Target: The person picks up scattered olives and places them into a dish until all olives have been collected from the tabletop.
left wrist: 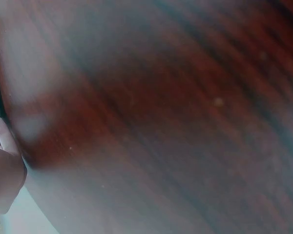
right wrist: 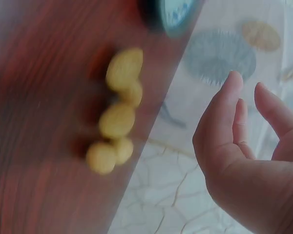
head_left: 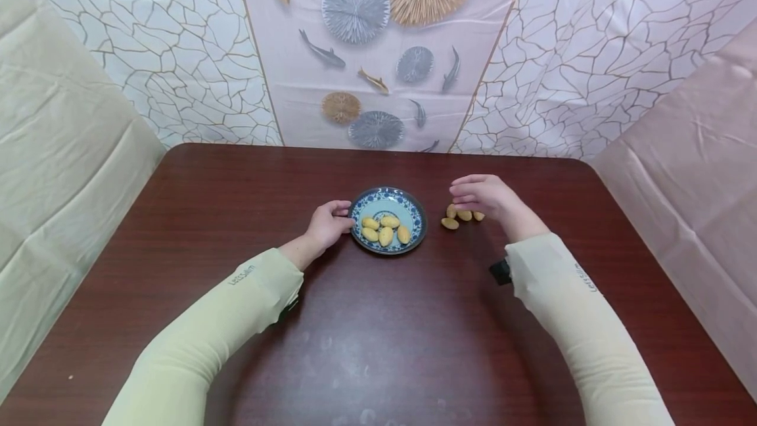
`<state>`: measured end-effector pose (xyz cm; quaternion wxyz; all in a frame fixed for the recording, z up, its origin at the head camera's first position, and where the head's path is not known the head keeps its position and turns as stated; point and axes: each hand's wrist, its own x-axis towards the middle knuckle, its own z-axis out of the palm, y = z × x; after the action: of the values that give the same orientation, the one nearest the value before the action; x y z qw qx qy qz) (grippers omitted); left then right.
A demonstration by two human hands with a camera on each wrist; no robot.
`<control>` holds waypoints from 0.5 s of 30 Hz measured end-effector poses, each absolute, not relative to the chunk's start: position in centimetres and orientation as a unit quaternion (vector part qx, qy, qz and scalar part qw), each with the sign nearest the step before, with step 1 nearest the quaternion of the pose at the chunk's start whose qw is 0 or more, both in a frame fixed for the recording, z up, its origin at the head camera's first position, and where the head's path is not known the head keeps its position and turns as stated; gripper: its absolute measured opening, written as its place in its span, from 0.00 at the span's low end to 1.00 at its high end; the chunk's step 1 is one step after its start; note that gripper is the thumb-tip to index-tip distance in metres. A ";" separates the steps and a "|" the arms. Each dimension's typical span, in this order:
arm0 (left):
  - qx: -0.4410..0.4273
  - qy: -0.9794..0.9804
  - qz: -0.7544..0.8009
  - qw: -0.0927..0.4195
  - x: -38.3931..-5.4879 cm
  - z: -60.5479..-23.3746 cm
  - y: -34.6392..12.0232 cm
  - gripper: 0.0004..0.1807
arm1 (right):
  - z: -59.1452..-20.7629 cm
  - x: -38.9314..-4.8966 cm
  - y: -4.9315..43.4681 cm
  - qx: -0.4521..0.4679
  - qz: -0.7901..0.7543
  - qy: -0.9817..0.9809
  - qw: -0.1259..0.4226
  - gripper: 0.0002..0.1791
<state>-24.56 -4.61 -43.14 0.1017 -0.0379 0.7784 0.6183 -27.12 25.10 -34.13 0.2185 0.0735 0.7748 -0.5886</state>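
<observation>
- Toward 12 o'clock on glossy brown table (head_left: 148,248): plate (head_left: 418,219), yellow fruits (head_left: 386,236) inside.
- At plate's 9: left hand (head_left: 327,223), loosely extended, touching.
- At 3: right hand (head_left: 487,196), relaxed, near loose fruits (head_left: 449,223).
- Beyond, 12: fish-printed backdrop (head_left: 296,91).

left arm (head_left: 198,334): lower left | left hand (head_left: 327,224): mid-frame, fingers (head_left: 338,204) extended | right arm (head_left: 582,321): lower right | right hand (head_left: 487,196): raised, fingertips (right wrist: 233,80) apart

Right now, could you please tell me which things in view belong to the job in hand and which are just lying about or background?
Likely part of the job:
- blue-patterned plate, left hand at its rim
- five yellow fruits on it
- loose yellow fruits near the right hand

Apparently not:
- pale speck on the table
- decorated backdrop
</observation>
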 end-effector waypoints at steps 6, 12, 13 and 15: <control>-0.045 0.773 0.625 0.096 -24.5 -43.0 -4.6 0.24 | -34.7 -27.6 27.5 0.104 -0.601 0.763 0.215 0.28; -0.046 0.770 0.629 0.096 -24.5 -43.0 -4.5 0.24 | -36.1 -27.8 29.1 0.133 -0.610 0.754 0.206 0.19; -0.047 0.771 0.628 0.097 -24.5 -43.0 -4.5 0.24 | -36.4 -27.9 29.3 0.139 -0.611 0.751 0.206 0.16; -0.047 0.771 0.627 0.096 -24.4 -43.0 -4.5 0.24 | -36.9 -27.9 29.6 0.150 -0.614 0.746 0.207 0.12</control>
<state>-24.38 -4.45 -42.96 0.0960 -0.0473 0.7714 0.6273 -27.89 29.61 -36.85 0.2072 0.1497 0.7465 -0.6144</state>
